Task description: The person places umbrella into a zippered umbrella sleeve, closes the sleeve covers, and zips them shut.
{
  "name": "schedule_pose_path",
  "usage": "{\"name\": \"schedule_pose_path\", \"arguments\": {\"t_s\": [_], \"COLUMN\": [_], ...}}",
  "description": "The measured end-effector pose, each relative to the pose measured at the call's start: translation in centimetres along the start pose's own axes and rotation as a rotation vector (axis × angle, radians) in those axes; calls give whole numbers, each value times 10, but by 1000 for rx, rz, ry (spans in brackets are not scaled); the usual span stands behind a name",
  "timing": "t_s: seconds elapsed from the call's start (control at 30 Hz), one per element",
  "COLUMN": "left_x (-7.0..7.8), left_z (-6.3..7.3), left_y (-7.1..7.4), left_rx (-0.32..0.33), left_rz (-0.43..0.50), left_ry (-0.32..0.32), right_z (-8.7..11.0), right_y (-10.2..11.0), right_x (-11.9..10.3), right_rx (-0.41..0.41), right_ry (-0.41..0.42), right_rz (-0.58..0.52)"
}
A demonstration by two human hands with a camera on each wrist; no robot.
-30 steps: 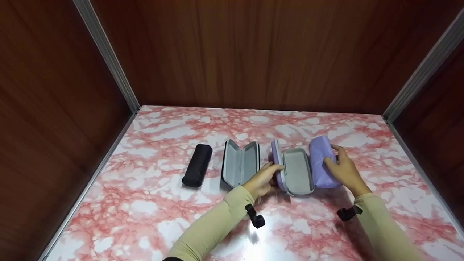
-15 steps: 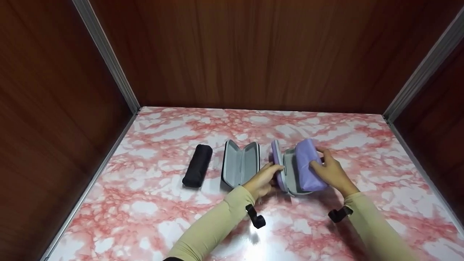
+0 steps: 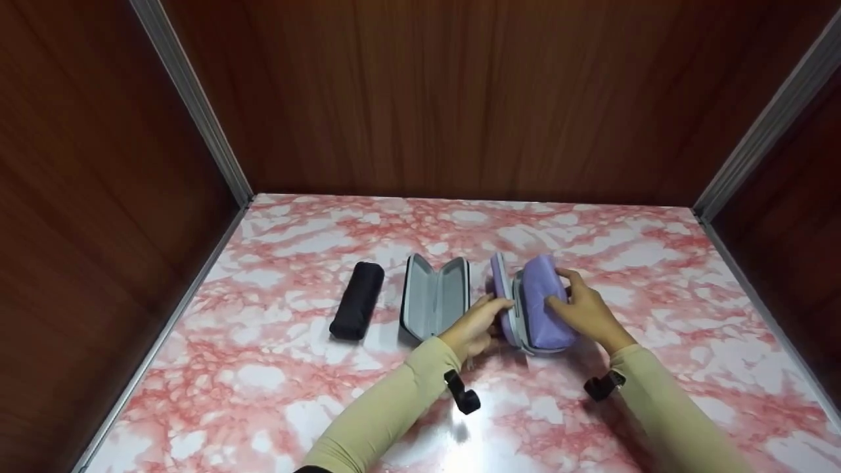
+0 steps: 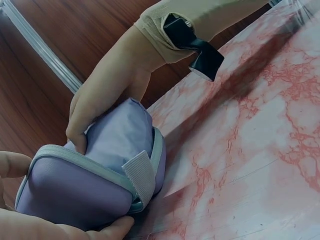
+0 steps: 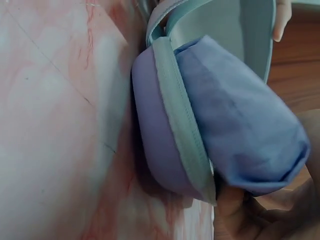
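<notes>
A purple zip case with a grey lining stands unfolded on the table, its lid upright on the left. My left hand grips that lid by its outer side, the thumb over the rim. In my right hand is a folded purple fabric bundle, held from its right side. The bundle lies tilted over the case's right half, its left part within the rim, as the right wrist view shows around the bundle. A light strap loop hangs at the case's near end.
Left of my left hand stands an unfolded black case with a grey lining. Farther left lies a rolled black bundle. Wood-grain panels with metal edge strips close off the back and sides of the red-and-white marbled table.
My right hand has carried the purple bundle leftward, from beside the purple case to over its right half. The left hand stays on the lid.
</notes>
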State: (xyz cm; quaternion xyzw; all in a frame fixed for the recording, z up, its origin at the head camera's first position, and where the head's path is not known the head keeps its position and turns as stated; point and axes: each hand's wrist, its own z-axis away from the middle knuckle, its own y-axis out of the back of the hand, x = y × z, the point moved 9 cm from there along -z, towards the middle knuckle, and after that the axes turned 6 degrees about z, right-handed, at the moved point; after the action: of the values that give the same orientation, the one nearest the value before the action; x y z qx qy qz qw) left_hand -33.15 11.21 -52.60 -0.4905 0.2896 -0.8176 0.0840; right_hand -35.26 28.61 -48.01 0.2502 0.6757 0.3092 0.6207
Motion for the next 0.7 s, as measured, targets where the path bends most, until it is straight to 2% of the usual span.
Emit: {"name": "schedule_pose_path", "arguments": {"t_s": [0.23,0.5,0.7], "left_x": [-1,1,2], "left_z": [-1,0,0], "left_y": [-3,-3,-3], "left_rx": [-29,-15,-17], "left_rz": [-7,4,-8], "left_ry": [-2,-7,-10], "right_z": [-4,-1,0], "right_y": [-9,-14,-11], "right_x": [1,4,6], "right_rx": [-41,-148,-151], "right_ry": [0,-41,-72], "right_rz": [27,30,60]}}
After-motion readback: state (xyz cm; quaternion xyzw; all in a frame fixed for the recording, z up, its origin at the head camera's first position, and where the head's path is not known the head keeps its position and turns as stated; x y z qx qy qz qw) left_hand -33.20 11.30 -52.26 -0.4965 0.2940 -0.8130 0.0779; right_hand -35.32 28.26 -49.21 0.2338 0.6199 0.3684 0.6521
